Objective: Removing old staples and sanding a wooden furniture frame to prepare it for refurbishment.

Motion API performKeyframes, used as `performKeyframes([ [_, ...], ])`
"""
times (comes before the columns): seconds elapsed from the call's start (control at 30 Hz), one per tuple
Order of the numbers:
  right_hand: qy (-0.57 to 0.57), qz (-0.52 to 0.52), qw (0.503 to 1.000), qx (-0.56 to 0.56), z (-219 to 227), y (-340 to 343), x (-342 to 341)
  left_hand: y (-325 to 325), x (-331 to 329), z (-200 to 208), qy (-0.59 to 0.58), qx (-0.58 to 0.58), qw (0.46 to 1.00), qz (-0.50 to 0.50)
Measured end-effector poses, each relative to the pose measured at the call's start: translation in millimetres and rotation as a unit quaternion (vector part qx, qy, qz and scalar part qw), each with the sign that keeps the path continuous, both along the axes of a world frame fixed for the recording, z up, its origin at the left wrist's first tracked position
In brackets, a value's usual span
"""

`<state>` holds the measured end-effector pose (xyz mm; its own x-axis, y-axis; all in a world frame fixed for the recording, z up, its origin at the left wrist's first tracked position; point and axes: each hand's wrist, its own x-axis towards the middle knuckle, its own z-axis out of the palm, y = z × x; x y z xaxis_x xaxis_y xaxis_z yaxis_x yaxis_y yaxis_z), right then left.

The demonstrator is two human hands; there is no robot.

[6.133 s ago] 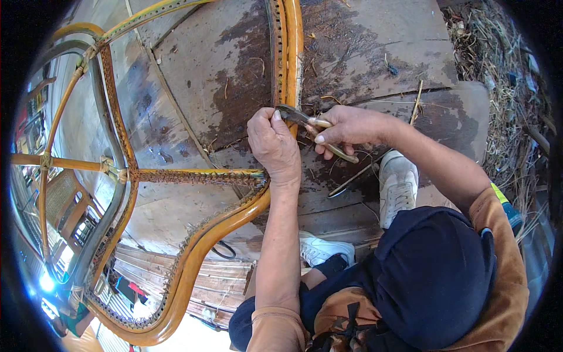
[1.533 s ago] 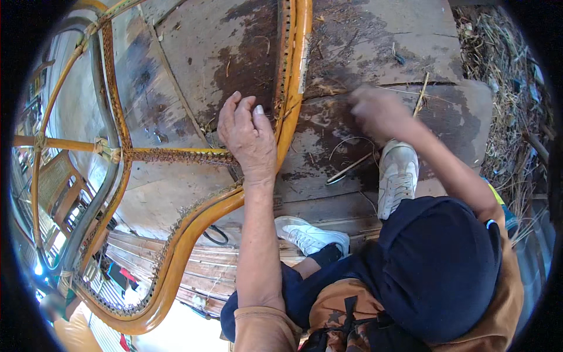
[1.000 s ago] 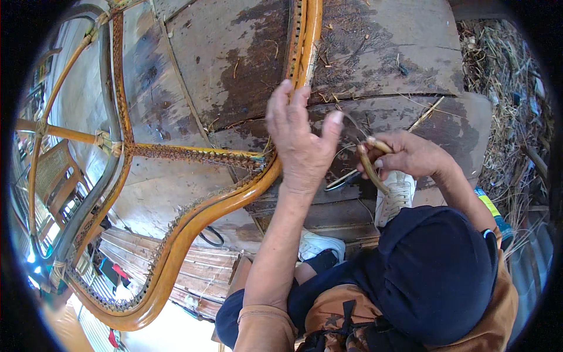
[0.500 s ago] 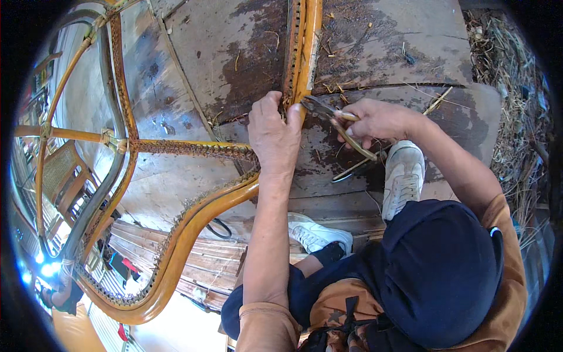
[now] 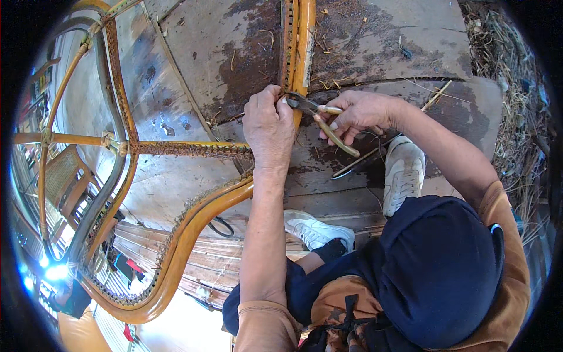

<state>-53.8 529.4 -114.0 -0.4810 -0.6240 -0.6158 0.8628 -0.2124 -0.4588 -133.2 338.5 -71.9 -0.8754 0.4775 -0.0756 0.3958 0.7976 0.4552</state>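
Observation:
A curved, varnished rattan furniture frame (image 5: 193,226) lies across the left and middle of the view, lined with strips full of small holes and frayed fibre ends. My left hand (image 5: 268,129) is closed round its upright pole (image 5: 303,50), near where a crossbar (image 5: 196,149) meets it. The fingertips are hidden behind the hand and pole. In my right hand (image 5: 362,112) is a pair of pliers (image 5: 319,114), held by its worn handles. Its dark jaws lie against the pole's holed strip, right beside my left thumb. Whatever the jaws bite on is too small to make out.
Under the frame lies a stained board surface (image 5: 387,53) with scattered fibre scraps. A thin rod-like tool (image 5: 355,164) rests near my white shoe (image 5: 404,176). Dry fibres (image 5: 510,88) pile up at the right. A cane-backed chair (image 5: 64,176) stands at the far left.
The pliers have moved left, their jaws going from the pole's right side to the holed strip by my left thumb. My right hand followed; my left hand shifted slightly.

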Motion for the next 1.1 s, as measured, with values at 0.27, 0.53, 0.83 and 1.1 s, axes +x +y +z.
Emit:
performKeyframes([
  [0.27, -0.047, -0.07, 0.994, -0.074, -2, -12, 10, 0, -2, -2, -0.001, 0.027, 0.999, -0.023],
  [0.53, -0.038, -0.059, 0.997, -0.03, 0, -3, 12, -1, 0, -7, 0.014, 0.049, 0.999, -0.014],
  [0.83, -0.036, -0.032, 0.997, -0.059, -4, 2, -2, -1, -6, -5, 0.011, 0.022, 0.999, -0.044],
  [1.1, -0.004, 0.011, 0.998, 0.06, 12, -11, -4, 2, 3, -8, 0.068, 0.011, 0.997, -0.039],
])
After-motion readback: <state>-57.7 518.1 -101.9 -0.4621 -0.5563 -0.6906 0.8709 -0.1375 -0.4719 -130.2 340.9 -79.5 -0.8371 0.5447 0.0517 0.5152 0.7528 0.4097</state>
